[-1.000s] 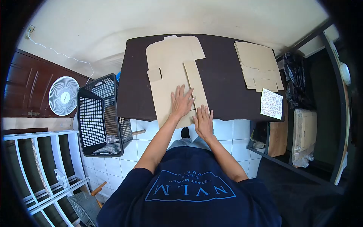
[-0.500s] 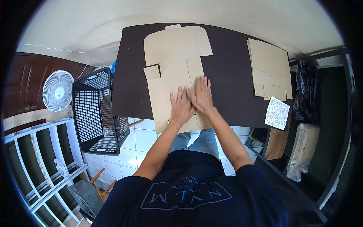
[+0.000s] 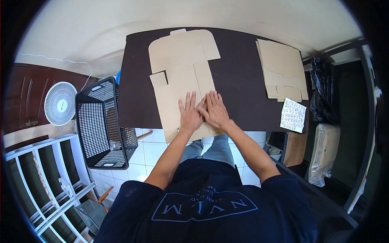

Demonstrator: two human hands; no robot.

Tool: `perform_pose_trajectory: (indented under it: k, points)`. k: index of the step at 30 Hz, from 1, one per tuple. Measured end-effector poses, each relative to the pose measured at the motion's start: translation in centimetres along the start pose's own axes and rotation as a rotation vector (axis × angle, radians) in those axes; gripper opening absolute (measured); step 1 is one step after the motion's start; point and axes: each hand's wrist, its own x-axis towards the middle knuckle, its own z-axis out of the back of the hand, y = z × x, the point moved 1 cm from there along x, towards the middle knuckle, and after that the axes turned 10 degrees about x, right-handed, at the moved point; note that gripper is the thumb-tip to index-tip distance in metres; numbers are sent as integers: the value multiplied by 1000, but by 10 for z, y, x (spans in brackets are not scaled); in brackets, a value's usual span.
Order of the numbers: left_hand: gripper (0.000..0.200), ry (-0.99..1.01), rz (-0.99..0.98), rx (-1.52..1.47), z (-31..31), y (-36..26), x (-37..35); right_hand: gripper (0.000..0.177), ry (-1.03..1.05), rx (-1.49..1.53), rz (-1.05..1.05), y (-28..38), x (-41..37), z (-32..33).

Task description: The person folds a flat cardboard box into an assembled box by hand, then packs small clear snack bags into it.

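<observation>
A flat tan cardboard box blank [image 3: 180, 65] lies unfolded on the dark brown table [image 3: 239, 89], its near end overhanging the table's front edge. My left hand [image 3: 189, 114] presses flat on the blank's near part, fingers spread. My right hand [image 3: 214, 110] lies flat beside it on a folded-over long flap [image 3: 204, 79], the two hands touching at the fingers. Neither hand grips anything.
A stack of more flat cardboard blanks [image 3: 281, 67] sits at the table's right, with a printed sticker sheet [image 3: 293, 114] just in front of it. A black plastic laundry basket [image 3: 101, 121] stands on the tiled floor at left, beside a white fan [image 3: 60, 103] and a white rack [image 3: 48, 170].
My right hand moved up from the blank's near edge onto the long flap beside my left hand, then slid slightly back toward me. The view shifted a little.
</observation>
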Motion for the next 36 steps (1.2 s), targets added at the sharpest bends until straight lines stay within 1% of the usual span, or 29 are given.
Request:
perform_pose_trajectory:
  k: [2,6,8,9,10,12,13,14,15,16,17,18,20,21,23,24,26,27,28,29,30,31,32,33,34,35,36]
  points:
    - [53,-46,-6,-27,0,-1,-2,82,-18,53,-31,10,-35,-2]
    - [49,-55,-1,-44,0,-1,-3,79,-77,-5,-44,24,-93,-10]
    - [49,-76,-6,-68,4,-1,-6,75,30,9,-86,32,-110,-2]
    - [49,-81,-7,-84,7,1,-5,64,-3,20,-64,33,-112,3]
    - [49,-101,-5,-79,4,9,-3,64,-16,11,-52,41,-106,22]
    - [49,-269,23,-593,2,33,-2,52,189,185,-475,51,-95,56]
    - [49,-289,21,-589,17,43,-6,41,-75,145,-437,49,-92,57]
    - [52,-307,196,-500,32,57,-20,41,-83,141,-422,47,-85,55]
    - [56,-320,371,-407,45,69,-38,39,-314,107,-323,48,-77,56]
    - [60,-223,540,-327,49,79,-52,38,-548,76,-221,47,-69,54]
    - [65,-127,705,-246,53,88,-64,39,-639,61,-225,33,-60,41]
    - [70,50,787,-303,52,98,-75,39,-650,63,-215,12,-54,24]
    - [62,185,774,-415,43,109,-88,43,-451,179,-607,-27,-43,1]
    - [62,175,772,-410,34,112,-91,43,-457,184,-600,-28,-45,6]
    - [46,79,699,-548,11,117,-88,41,-501,389,-685,-24,-53,25]
    - [46,78,695,-546,1,125,-85,40,-529,473,-684,-15,-59,39]
    - [28,63,621,-898,-9,147,-77,35,-511,509,-532,-21,-72,43]
    - [21,-39,575,-892,7,151,-77,30,-443,495,-415,-22,-79,41]
    - [21,-34,604,-806,16,162,-75,26,-375,482,-298,-22,-86,37]
    - [21,-30,608,-743,33,170,-75,26,-327,595,-194,-47,-90,5]
    - [22,-65,597,-656,51,176,-74,34,-177,493,-179,-42,-98,3]
    - [24,-60,581,-505,36,199,-72,40,-174,349,-141,-28,-108,1]
    - [30,-73,570,-427,20,219,-71,47,-167,209,-105,-9,-115,0]
    - [33,-139,642,-298,41,209,-72,55,-30,213,-206,16,-119,6]
    - [36,-203,710,-167,67,190,-73,55,-22,223,-212,31,-124,3]
    - [36,-196,712,-162,71,180,-72,59,-75,184,-151,44,-127,0]
    - [37,-313,599,-173,76,172,-68,63,-131,141,-87,55,-128,-2]
